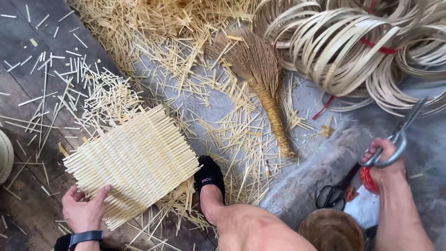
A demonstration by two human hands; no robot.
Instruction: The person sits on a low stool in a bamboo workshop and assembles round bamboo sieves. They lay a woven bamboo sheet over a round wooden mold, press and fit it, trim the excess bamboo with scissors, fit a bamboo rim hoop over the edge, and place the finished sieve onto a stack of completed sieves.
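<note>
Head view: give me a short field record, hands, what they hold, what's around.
left hand: grips the near edge of the woven bamboo mat, black wristband on the wrist
right hand: raised, fingers through the handles of metal shears
foot: black slipper, beside the mat
floor: loose bamboo offcuts, straw hand broom
top right: coiled bamboo strips
near right hand: black scissors

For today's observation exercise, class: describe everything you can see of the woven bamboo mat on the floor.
The woven mat is a roughly square panel of pale yellow bamboo strips, closely laid in parallel rows with uneven ends sticking out along its edges. It looks flat and stiff, turned at an angle, lying on the floor over loose cut splinters. The left hand grips its lower left edge, fingers on top. A foot in a black shoe sits by its right corner; contact there is unclear.
</note>
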